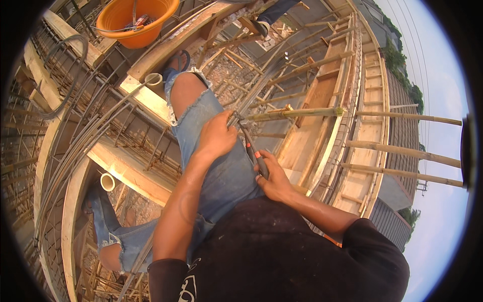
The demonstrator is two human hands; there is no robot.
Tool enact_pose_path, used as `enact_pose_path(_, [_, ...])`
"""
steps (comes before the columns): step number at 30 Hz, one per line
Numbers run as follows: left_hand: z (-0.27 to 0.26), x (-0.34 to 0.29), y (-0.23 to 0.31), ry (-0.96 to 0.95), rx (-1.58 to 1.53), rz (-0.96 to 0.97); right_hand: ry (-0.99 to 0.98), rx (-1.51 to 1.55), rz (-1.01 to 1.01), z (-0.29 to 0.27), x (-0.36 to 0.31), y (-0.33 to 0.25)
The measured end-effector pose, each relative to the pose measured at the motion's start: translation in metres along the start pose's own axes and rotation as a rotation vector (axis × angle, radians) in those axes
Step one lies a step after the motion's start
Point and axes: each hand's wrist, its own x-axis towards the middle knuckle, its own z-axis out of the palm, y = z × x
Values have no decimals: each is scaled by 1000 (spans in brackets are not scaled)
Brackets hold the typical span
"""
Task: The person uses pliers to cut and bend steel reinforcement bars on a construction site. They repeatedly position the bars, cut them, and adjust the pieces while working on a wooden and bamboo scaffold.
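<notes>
My right hand [274,178] is wrapped round the dark and orange handles of a pair of pliers [260,162]. Its metal jaws point up and to the left, toward my other hand. Just above my thigh, my left hand [218,135] is closed on the near end of grey steel rods [246,107], which stretch away to the upper right. The jaws meet the rods beside my left fingertips. Whether a thin wire is pinched there is too small to tell. Under both hands lies my torn blue jeans leg [201,108].
Timber formwork boards [133,168] and steel bars [75,126] fill the left. An orange bucket [138,25] with small items stands at the top. Bamboo poles [297,114] jut across on the right. Rubble lies below. Another person's foot [260,27] shows at the top.
</notes>
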Motion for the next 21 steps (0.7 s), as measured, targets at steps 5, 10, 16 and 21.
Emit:
enact_pose_path(5, [-47, -6, 4, -117, -91, -82, -88, -10, -118, -1, 5, -22])
enact_pose_path(10, [-85, -14, 3, -78, -261, -96, -91, -102, -295, 5, 45, -14])
enact_pose_path(16, [-80, -18, -16, 68, -200, 24, -194, -37, -376, 8, 75, -3])
enact_pose_path(21, [-87, -14, -16, 49, -217, -68, -227, -207, -439, -10, 98, -1])
